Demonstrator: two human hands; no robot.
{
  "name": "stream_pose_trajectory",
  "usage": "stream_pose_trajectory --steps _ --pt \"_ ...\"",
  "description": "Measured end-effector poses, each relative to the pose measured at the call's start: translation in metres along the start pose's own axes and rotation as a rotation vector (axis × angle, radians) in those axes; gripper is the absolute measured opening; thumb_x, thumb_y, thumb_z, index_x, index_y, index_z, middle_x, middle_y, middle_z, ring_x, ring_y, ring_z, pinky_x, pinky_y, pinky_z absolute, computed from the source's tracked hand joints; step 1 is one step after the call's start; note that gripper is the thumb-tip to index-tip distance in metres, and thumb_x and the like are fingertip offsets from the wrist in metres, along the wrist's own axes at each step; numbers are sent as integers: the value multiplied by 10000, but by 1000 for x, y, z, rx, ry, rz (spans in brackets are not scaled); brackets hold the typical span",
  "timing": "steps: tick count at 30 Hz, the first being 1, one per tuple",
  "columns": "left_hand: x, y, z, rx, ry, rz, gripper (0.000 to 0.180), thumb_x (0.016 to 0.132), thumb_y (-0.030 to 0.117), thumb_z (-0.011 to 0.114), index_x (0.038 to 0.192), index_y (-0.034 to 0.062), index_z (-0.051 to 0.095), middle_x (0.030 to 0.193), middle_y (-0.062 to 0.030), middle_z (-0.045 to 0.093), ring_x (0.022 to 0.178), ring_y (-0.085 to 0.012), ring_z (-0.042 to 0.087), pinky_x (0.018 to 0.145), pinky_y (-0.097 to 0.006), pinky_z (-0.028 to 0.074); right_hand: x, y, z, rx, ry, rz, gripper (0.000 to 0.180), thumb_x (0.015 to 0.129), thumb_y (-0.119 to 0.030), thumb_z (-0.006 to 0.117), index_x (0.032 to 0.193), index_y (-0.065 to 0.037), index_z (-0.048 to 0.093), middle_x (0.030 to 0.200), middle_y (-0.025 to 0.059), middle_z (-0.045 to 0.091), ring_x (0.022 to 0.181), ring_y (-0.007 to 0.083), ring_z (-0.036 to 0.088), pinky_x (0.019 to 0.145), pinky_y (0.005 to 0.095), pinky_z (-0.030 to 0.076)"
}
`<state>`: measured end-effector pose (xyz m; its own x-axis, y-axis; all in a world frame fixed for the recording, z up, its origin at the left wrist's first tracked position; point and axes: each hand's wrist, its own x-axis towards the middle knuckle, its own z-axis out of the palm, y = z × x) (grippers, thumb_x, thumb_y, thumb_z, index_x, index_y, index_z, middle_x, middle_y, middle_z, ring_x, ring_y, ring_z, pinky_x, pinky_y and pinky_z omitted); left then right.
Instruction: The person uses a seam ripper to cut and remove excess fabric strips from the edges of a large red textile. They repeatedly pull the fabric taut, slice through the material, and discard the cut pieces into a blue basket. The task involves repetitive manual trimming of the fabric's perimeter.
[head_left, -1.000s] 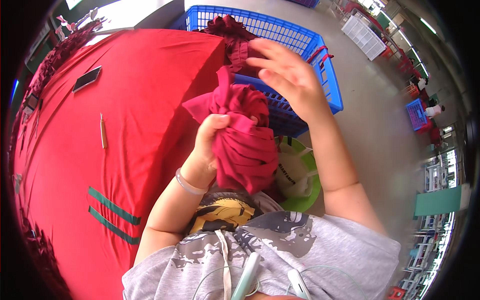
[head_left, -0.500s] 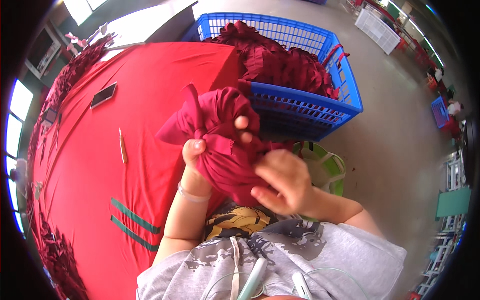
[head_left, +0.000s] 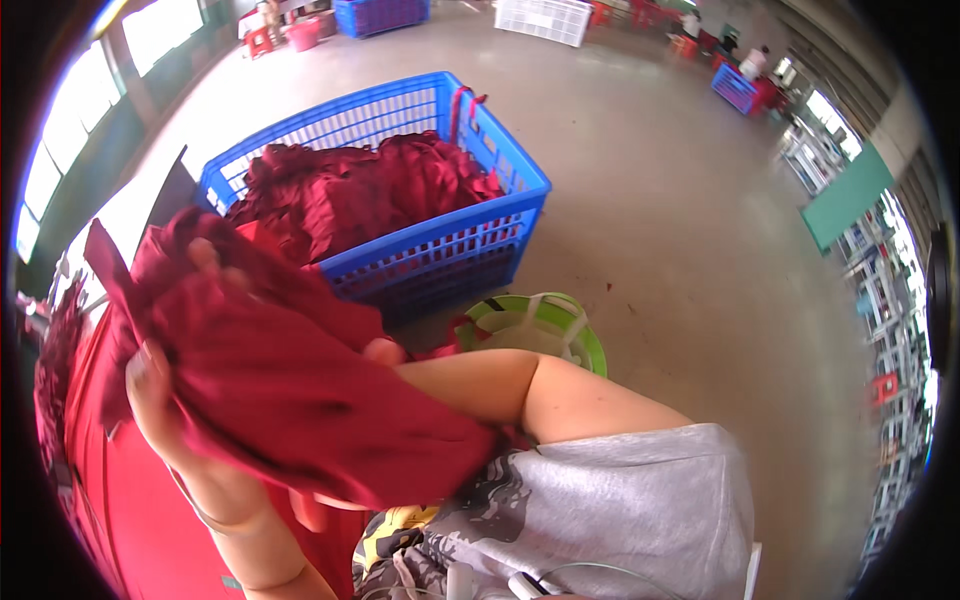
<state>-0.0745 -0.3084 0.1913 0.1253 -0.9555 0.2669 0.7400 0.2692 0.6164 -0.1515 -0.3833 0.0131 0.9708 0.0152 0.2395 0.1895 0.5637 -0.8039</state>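
Note:
A dark red cloth (head_left: 290, 350), loose and partly folded, hangs across the front of me above the red-covered table. My left hand (head_left: 155, 395) is closed on its left end; the thumb shows at the edge and blurred fingertips come up over the fabric. My right forearm reaches across from the right, and the cloth hides most of my right hand (head_left: 383, 352). Its thumb lies at the cloth's upper edge, while fingers show below the lower edge, so the cloth is between them. A narrow pointed strip stands up at the cloth's left end.
Beyond the cloth stands a blue plastic basket (head_left: 350, 262) heaped with dark red fabric pieces (head_left: 370, 190). A green-rimmed bucket (head_left: 595, 345) sits on the floor beside it. The red table cover (head_left: 150, 520) lies at lower left. Far off are more crates and people.
My view has swung to the right, so the basket and bucket appear further left. The bunched cloth has been spread out longer, and my right hand has gone from its right side to beneath it.

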Motion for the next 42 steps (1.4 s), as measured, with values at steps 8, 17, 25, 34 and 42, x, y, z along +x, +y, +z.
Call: stream_pose_trajectory --steps 8,17,25,34,42 --pt "5 -106 -140 -159 195 -349 434 951 319 470 1266 23 502 1154 -134 602 1030 -228 600 959 -371 460 -31 46 26 689 -168 -191 440 785 -297 640 1102 -8 543 929 82 541 829 185 518 908 369 430" --pt "-39 -138 -130 -506 249 -756 484 893 436 511 1156 33 564 1116 -145 609 985 -284 615 884 -399 497 -44 70 24 864 -281 -321 351 866 -331 512 1036 -28 558 784 80 522 683 202 505 870 386 438" --pt "10 -129 -165 101 330 -567 299 855 319 563 988 57 621 931 -94 684 821 -216 646 756 -332 531 -41 53 16 876 -70 -246 241 890 -272 476 984 -60 540 788 46 520 649 165 493 801 357 438" --pt "-41 -199 -269 216 260 -586 279 872 247 526 1075 72 603 990 -50 658 800 -190 634 769 -278 519 -44 63 4 1052 -234 -467 384 849 -334 514 1060 -13 506 764 29 487 640 153 480 762 391 485" --pt "-21 -175 -243 475 182 -362 246 904 212 496 1084 67 580 906 -42 627 729 -162 603 692 -268 504 -21 69 14 1026 -294 -500 365 869 -297 481 1126 -37 490 758 31 487 657 154 472 806 380 444"
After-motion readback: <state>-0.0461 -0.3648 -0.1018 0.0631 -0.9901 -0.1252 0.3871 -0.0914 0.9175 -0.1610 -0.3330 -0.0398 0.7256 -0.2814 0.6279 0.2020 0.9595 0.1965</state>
